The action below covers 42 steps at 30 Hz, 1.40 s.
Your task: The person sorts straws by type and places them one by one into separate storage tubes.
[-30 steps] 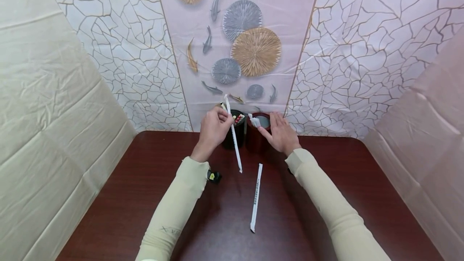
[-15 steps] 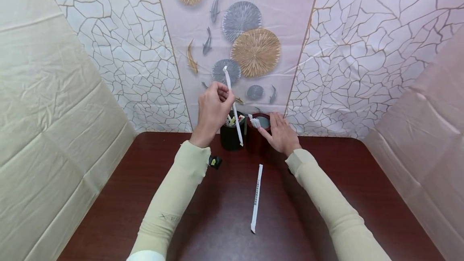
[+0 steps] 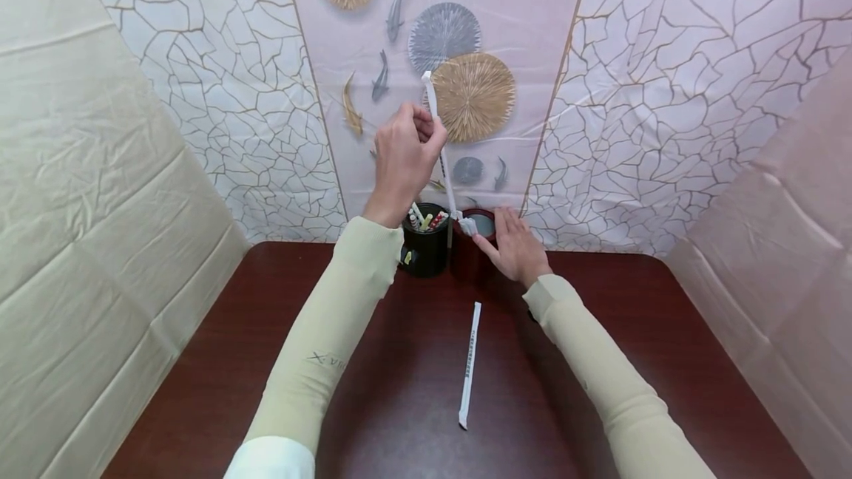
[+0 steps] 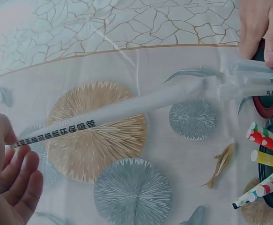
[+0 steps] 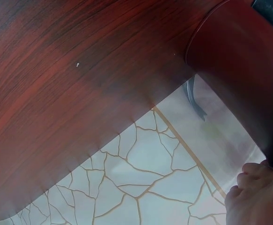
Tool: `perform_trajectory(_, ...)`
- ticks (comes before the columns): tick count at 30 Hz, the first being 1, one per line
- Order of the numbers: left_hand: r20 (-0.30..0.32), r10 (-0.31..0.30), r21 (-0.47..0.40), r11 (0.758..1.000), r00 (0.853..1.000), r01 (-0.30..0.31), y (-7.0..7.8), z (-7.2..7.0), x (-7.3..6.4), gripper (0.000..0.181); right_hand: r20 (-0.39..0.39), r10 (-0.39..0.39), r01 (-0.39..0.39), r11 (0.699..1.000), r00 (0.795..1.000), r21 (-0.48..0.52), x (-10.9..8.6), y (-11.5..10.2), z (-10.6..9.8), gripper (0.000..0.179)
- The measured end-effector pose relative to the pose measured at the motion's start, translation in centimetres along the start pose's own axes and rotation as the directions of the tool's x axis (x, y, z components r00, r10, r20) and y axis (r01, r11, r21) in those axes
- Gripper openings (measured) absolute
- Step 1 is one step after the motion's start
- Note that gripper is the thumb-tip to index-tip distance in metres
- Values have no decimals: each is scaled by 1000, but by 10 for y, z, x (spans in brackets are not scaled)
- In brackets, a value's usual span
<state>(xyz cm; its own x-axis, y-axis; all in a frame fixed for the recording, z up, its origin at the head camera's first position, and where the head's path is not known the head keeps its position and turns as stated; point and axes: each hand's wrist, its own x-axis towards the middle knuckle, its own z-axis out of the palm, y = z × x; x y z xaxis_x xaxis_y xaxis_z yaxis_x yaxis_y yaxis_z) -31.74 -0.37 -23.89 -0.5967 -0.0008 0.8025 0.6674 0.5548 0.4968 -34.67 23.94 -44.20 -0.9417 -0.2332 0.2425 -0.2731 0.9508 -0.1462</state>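
Note:
Between thumb and fingertips my left hand (image 3: 402, 157) pinches a paper-wrapped straw (image 3: 447, 179), raised above the cups. In the left wrist view the straw (image 4: 80, 122) carries dark printed characters, and its lower end overlaps the ends of other wrapped straws (image 4: 248, 86). Those stand in a dark red cup (image 3: 469, 266) at the back of the table. My right hand (image 3: 517, 246) holds this cup at its right side, thumb at the front rim. Another wrapped straw (image 3: 470, 364) lies on the table nearer to me.
Left of the red cup stands a black cup (image 3: 429, 253) holding several short coloured straws (image 4: 268, 140), some striped or dotted. A patterned cloth (image 3: 479, 94) hangs right behind both cups. The dark reddish wooden table (image 3: 233, 361) ends at this cloth.
My left hand has risen from the black cup and moved right, bringing its wrapped straw upward until the lower end is over the red cup. The right hand has stayed in place.

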Motion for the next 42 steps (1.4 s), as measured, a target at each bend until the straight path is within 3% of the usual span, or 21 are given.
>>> perform_trajectory(8,-44,22,-11,1000,999,-22,-11,11,-3,10,6,-5,5,1000,1000,8,0,0,3,91)
perform_trajectory(14,-11,31,32,999,999,-31,-24,27,-20,9,26,7,-7,1000,1000,14,1,0,4,94)
perform_trajectory(21,54,-14,36,999,998,12,-35,49,-44,8,19,9,-9,1000,1000,15,0,0,4,93)
perform_trajectory(28,99,-32,96,995,995,22,-44,68,-61,9,0,1,-1,1000,1000,26,0,-2,3,91)
perform_trajectory(34,181,-69,147,988,981,43,-48,71,-66,23,13,10,-10,1000,1000,16,1,-1,4,95)
perform_trajectory(42,240,-94,163,985,966,55,-41,61,-63,34,25,22,-22,1000,999,4,1,2,1,96)
